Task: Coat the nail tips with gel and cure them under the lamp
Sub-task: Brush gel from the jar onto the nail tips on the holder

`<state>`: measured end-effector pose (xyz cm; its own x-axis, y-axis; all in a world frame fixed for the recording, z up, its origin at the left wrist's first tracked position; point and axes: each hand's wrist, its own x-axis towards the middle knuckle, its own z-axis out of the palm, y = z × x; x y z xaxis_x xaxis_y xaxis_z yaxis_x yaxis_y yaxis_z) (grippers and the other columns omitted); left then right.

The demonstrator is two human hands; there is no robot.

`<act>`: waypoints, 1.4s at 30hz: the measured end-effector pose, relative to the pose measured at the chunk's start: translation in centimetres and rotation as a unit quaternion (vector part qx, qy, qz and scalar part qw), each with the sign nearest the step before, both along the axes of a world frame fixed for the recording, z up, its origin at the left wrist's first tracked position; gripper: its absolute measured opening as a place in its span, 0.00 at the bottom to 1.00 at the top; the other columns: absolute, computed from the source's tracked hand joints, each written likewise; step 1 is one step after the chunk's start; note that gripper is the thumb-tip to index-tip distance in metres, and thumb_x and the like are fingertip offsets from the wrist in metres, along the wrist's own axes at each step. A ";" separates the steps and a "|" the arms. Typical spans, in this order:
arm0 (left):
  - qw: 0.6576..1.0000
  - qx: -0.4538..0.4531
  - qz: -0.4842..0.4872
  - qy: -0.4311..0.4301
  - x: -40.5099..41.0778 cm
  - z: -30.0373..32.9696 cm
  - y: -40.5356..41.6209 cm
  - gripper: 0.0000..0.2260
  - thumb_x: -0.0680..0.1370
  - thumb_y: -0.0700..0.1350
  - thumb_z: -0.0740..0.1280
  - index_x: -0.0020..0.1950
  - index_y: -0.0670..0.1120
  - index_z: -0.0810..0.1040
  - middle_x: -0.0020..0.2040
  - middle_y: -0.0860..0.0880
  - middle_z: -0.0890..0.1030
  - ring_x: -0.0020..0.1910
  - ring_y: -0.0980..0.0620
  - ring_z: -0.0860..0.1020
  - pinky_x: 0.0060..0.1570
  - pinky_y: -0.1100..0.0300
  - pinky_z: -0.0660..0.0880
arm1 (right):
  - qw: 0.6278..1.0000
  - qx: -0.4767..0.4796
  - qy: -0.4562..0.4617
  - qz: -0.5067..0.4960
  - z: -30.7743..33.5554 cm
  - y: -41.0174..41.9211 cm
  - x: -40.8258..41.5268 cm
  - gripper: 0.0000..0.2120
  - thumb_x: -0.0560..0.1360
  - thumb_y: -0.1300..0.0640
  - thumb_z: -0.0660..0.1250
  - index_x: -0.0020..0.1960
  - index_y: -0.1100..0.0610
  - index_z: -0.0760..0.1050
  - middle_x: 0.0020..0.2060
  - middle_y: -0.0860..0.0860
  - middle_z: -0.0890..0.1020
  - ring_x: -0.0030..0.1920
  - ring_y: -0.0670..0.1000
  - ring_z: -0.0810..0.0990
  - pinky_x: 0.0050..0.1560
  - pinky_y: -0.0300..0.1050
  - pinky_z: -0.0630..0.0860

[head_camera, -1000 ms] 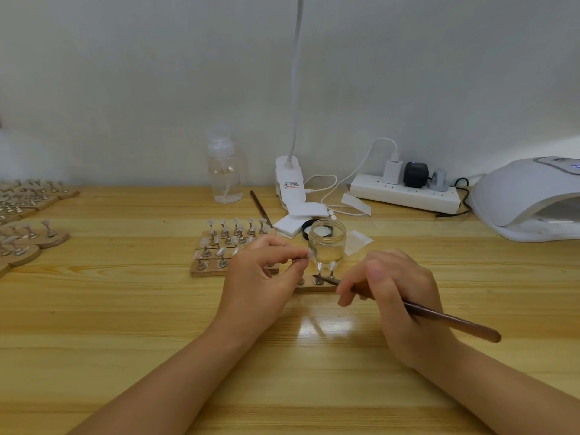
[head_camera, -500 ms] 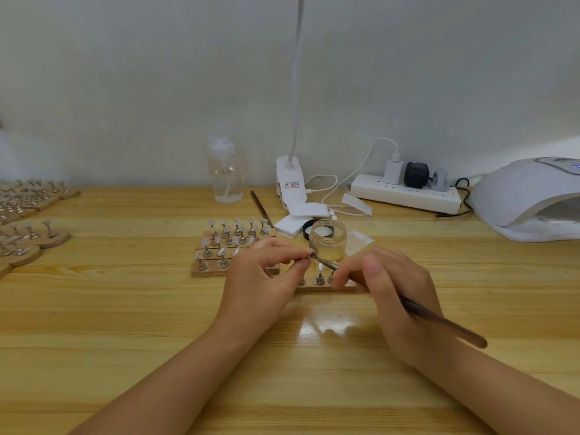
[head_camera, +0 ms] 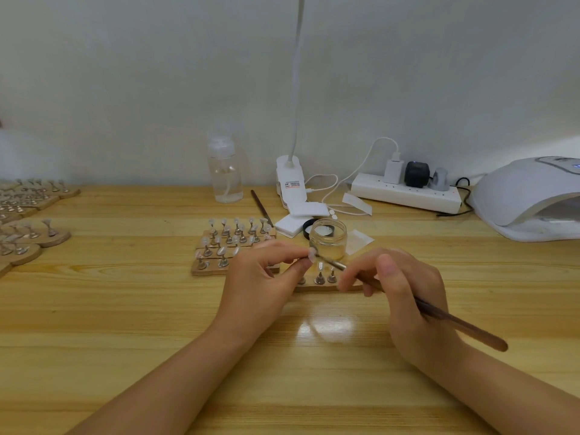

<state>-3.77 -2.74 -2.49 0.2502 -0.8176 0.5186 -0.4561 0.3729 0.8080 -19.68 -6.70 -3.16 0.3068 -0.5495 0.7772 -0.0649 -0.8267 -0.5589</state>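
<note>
Nail tip [head_camera: 312, 254]: small, pale, translucent, pinched between thumb and forefinger of the left hand [head_camera: 265, 284], held above the desk [head_camera: 125, 309] just in front of the jar [head_camera: 328, 243]. Brush [head_camera: 439, 313]: dark brown handle, metal ferrule, its tip touching the nail tip. Jar is clear glass, lid off, with a low layer of clear gel at the bottom; black lid [head_camera: 309, 227] lies behind it. Wooden holder strip [head_camera: 329, 285] beneath the hands carries a few more tips on metal stands; larger holder block [head_camera: 232, 243] to the left carries rows of them. Curing lamp [head_camera: 530, 199] sits at far right, well apart, opening facing left. Right hand [head_camera: 405, 296] grips the brush pen-style, fingers curled round the handle, wrist low over the desk. Both forearms angle inward.
</note>
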 end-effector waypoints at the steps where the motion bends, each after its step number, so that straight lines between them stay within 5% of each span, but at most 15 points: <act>1: 1.000 -0.001 -0.001 -0.002 0.0 0.0 0.0 0.10 0.69 0.37 0.72 0.40 0.53 0.83 0.38 0.57 0.82 0.37 0.61 0.79 0.30 0.69 0.72 | 1.000 0.006 0.003 -0.002 0.1 0.0 0.1 0.19 0.77 0.54 0.50 0.38 0.53 0.77 0.33 0.45 0.80 0.35 0.38 0.76 0.40 0.41 0.70; 10: 1.000 -0.014 -0.009 0.001 0.1 -0.1 -0.1 0.08 0.69 0.40 0.72 0.40 0.53 0.83 0.38 0.59 0.83 0.35 0.61 0.79 0.32 0.72 0.70 | 1.000 0.015 -0.002 0.008 0.1 0.1 0.0 0.19 0.76 0.55 0.49 0.37 0.52 0.76 0.32 0.46 0.80 0.34 0.39 0.76 0.39 0.39 0.69; 16: 1.000 0.002 0.002 -0.001 0.2 -0.3 -0.3 0.08 0.69 0.39 0.73 0.40 0.53 0.83 0.38 0.58 0.83 0.39 0.58 0.80 0.37 0.66 0.73 | 0.999 0.028 0.026 -0.005 0.1 0.2 -0.1 0.19 0.76 0.53 0.50 0.35 0.54 0.77 0.31 0.47 0.79 0.34 0.39 0.75 0.40 0.38 0.69; 20: 1.000 -0.001 -0.001 0.005 0.1 -0.2 -0.2 0.08 0.68 0.40 0.73 0.40 0.53 0.83 0.38 0.58 0.83 0.38 0.57 0.79 0.35 0.67 0.73 | 0.996 0.026 0.030 -0.079 0.8 0.3 0.1 0.12 0.73 0.49 0.56 0.35 0.50 0.74 0.29 0.45 0.78 0.36 0.44 0.76 0.43 0.41 0.71; 24: 1.000 -0.016 -0.004 -0.019 0.0 -0.1 -0.1 0.09 0.68 0.40 0.73 0.39 0.55 0.82 0.36 0.59 0.82 0.37 0.57 0.79 0.32 0.58 0.73 | 0.994 0.009 0.069 -0.090 1.0 0.3 0.3 0.13 0.67 0.47 0.66 0.48 0.52 0.75 0.43 0.39 0.77 0.44 0.42 0.76 0.47 0.48 0.75; 27: 0.998 -0.025 -0.007 -0.057 -0.1 -0.1 -0.1 0.10 0.67 0.41 0.74 0.38 0.58 0.81 0.36 0.62 0.81 0.40 0.61 0.77 0.35 0.64 0.70 | 0.993 0.027 0.088 -0.071 0.8 0.2 0.5 0.17 0.65 0.50 0.72 0.52 0.50 0.74 0.48 0.40 0.78 0.49 0.42 0.77 0.48 0.54 0.76; 30: 0.996 -0.038 -0.016 -0.083 -0.2 -0.1 0.0 0.10 0.67 0.39 0.74 0.40 0.55 0.82 0.36 0.62 0.80 0.43 0.63 0.76 0.42 0.72 0.67 | 0.994 0.014 0.087 -0.056 0.8 0.1 0.5 0.16 0.65 0.51 0.72 0.51 0.50 0.74 0.47 0.43 0.80 0.49 0.45 0.78 0.50 0.55 0.75; 42: 0.992 -0.062 -0.040 -0.102 -0.3 -0.2 0.0 0.10 0.67 0.39 0.73 0.43 0.53 0.81 0.40 0.59 0.81 0.43 0.58 0.78 0.48 0.63 0.71 | 0.995 -0.005 0.085 -0.043 0.7 -0.1 0.4 0.11 0.69 0.48 0.66 0.49 0.50 0.75 0.45 0.44 0.80 0.47 0.48 0.79 0.47 0.52 0.76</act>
<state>-4.11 -2.76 -2.73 0.0669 -0.7573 0.6497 -0.5712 0.5048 0.6472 -19.32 -6.76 -2.48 0.3859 -0.5719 0.7239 -0.2285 -0.8195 -0.5256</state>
